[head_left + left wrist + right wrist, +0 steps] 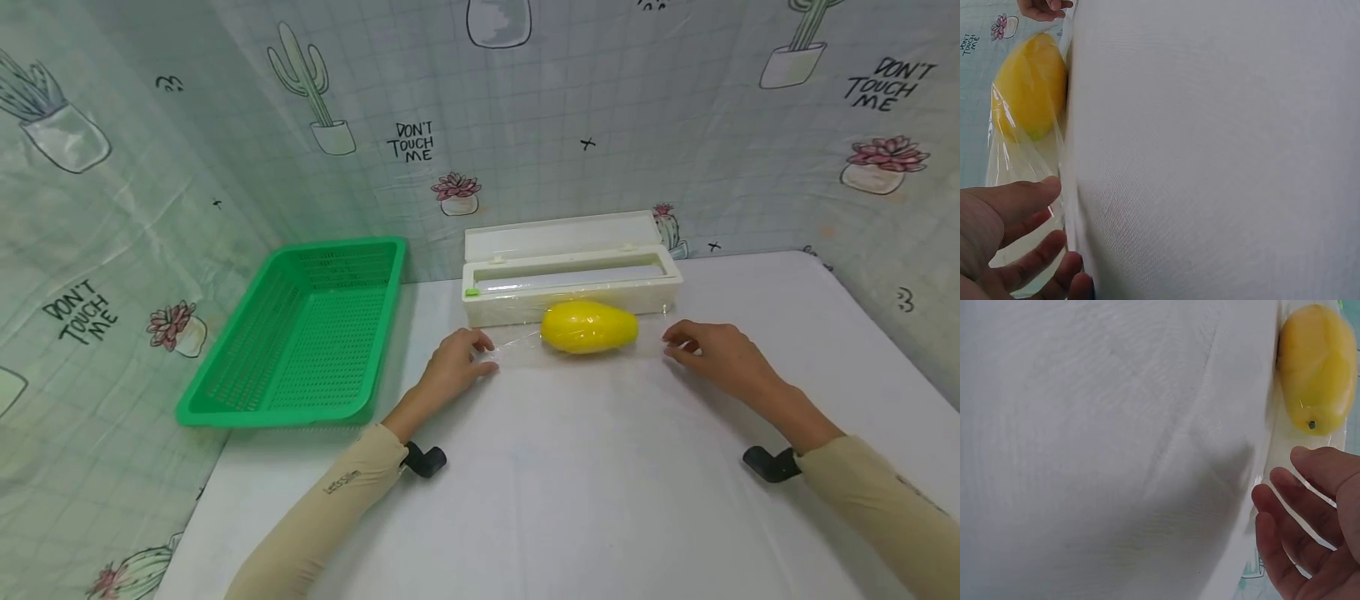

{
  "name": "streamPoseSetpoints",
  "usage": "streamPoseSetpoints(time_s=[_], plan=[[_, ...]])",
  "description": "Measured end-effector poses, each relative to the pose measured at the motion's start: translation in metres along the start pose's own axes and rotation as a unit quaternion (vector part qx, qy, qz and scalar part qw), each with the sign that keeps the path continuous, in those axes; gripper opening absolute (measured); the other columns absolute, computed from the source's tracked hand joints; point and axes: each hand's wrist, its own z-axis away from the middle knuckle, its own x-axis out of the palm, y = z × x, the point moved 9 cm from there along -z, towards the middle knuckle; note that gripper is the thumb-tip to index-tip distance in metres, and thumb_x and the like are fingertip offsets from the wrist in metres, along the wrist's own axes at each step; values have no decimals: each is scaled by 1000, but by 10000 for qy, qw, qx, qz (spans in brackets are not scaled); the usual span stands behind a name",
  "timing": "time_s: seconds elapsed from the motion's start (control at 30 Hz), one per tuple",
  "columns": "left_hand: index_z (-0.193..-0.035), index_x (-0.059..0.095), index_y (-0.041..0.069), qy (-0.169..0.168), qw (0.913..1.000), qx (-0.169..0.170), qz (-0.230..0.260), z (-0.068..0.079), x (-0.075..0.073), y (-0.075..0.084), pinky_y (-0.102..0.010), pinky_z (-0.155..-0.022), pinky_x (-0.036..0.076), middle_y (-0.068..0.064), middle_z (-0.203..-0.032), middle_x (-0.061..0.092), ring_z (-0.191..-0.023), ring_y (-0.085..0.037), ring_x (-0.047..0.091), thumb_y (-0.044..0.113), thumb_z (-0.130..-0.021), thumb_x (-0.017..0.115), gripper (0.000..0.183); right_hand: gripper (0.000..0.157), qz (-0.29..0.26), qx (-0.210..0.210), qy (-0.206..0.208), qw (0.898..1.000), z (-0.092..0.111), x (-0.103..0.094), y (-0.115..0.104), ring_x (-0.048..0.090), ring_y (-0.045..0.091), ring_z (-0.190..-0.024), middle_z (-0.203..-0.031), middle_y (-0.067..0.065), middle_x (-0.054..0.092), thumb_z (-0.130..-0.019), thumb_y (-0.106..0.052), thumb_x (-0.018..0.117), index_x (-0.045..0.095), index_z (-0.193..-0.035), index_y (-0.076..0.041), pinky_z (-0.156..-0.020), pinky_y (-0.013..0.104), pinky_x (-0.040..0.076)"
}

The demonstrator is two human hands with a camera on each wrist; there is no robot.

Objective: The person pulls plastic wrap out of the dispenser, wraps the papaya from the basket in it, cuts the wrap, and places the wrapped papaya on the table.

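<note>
One yellow mango under one sheet of cling film, in front of the single dispenser box.
Left hand and right hand each pinched a film edge, palms down; one green basket sat left.

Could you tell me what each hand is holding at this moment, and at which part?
Both hold the cling film draped over the yellow mango: left hand at its left end, right hand at its right end.

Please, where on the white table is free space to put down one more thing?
The table is bare between the two forearms, in front of the yellow fruit, and right of the right hand. It is crowded at the back: green basket, wrap dispenser, film, left hand.
</note>
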Motion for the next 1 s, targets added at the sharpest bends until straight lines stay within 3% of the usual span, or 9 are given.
streamPoseSetpoints(time_s=[0.13, 0.3, 0.53, 0.7, 0.83, 0.93, 1.0], plan=[[-96, 74, 14, 62, 10000, 9, -33, 0, -2, 0, -27, -63, 49, 0, -94, 67, -76, -15, 60, 13, -90, 77, 6, 15, 11, -125, 297, 9995, -1, -7, -3, 68, 29, -91, -100, 10, 75, -96, -10, 70, 72, -110, -5, -81, 51, 57], [-93, 74, 12, 463, 9988, 118, 83, -3, -11, 6, -27, -60, 49, 2, -89, 68, -71, -14, 61, 15, -92, 77, 4, 12, 120, -275, 637, 9975, -6, -17, -9, 68, 29, -87, -94, 10, 75, -94, -9, 72, 73, -106, -5, -78, 51, 57], [-99, 72, 14, 1169, 9928, 183, 208, -14, -20, 13, -28, -57, 43, 2, -85, 63, -68, -13, 55, 20, -93, 76, 9, 19, 186, -106, 664, 9976, -26, -19, -17, 68, 32, -93, -105, 15, 74, -97, -13, 70, 69, -113, -2, -79, 51, 57], [-98, 64, 12, 1494, 9883, 140, 284, -19, -23, 15, -28, -53, 39, 0, -82, 60, -64, -15, 50, 21, -92, 78, 18, 21, 469, 17, 706, 9964, -39, -17, -24, 66, 36, -99, -117, 19, 66, -96, -14, 71, 67, -115, -5, -78, 53, 58], [-99, 65, 10, 1197, 9924, 222, 170, -21, -21, 19, -32, -60, 48, -4, -89, 65, -71, -17, 59, 9, -89, 78, 16, 19, 606, -148, 398, 9973, -43, -11, -28, 64, 35, -97, -116, 19, 64, -95, -6, 70, 69, -115, -5, -78, 52, 58], [-104, 69, 7, 845, 9958, 364, -30, -17, -19, 27, -34, -71, 55, -9, -102, 68, -83, -20, 66, -7, -86, 72, 22, 31, 529, -137, -60, 9985, -39, -10, -27, 62, 40, -104, -121, 24, 63, -96, 4, 61, 64, -127, 0, -84, 54, 57], [-108, 68, 5, 820, 9943, 572, -372, -11, -21, 39, -35, -76, 56, -11, -110, 67, -92, -24, 65, -11, -86, 67, 27, 38, 603, -130, -45, 9981, -32, -17, -31, 57, 45, -113, -128, 28, 59, -96, 8, 57, 58, -133, 4, -90, 58, 54]])
